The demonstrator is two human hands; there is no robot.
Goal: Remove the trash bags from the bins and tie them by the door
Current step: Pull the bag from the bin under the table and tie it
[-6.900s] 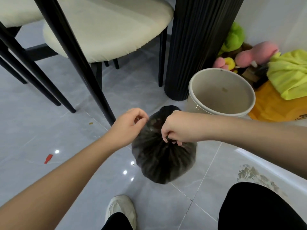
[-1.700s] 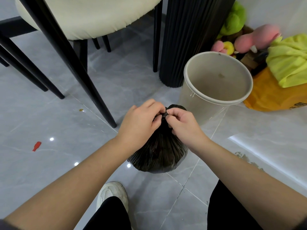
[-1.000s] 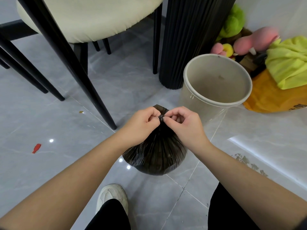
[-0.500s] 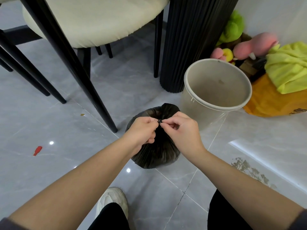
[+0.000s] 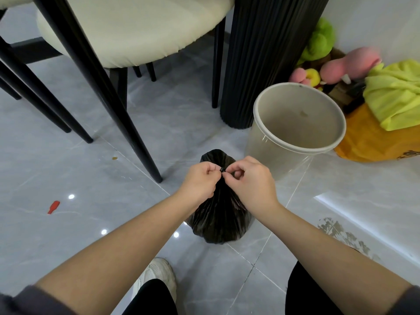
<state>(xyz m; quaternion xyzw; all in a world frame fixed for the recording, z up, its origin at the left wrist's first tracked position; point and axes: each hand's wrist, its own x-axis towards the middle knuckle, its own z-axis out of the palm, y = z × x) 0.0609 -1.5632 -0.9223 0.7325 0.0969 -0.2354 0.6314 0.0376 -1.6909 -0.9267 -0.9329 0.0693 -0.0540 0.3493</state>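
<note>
Black bag (image 5: 219, 220) sits on the grey floor (image 5: 68, 155), just beside the bin (image 5: 295, 133). Left hand (image 5: 200, 178) and right hand (image 5: 248, 178) meet over its gathered top — each pinches the small knot between curled fingers.

**A head count of the floor**

One black trash bag (image 5: 218, 219) and one beige bin (image 5: 261, 142). Two hands, the left hand (image 5: 200, 178) and the right hand (image 5: 250, 180), and one white shoe (image 5: 159, 276). One cream chair seat (image 5: 136, 26) and one fluted black column (image 5: 261, 53). One yellow-green cloth (image 5: 395, 94), one orange bag (image 5: 368, 142). The plush toys (image 5: 350, 64), green and pink, are heaped too closely to number. One red scrap (image 5: 53, 207), one brown crumb (image 5: 114, 158).
</note>
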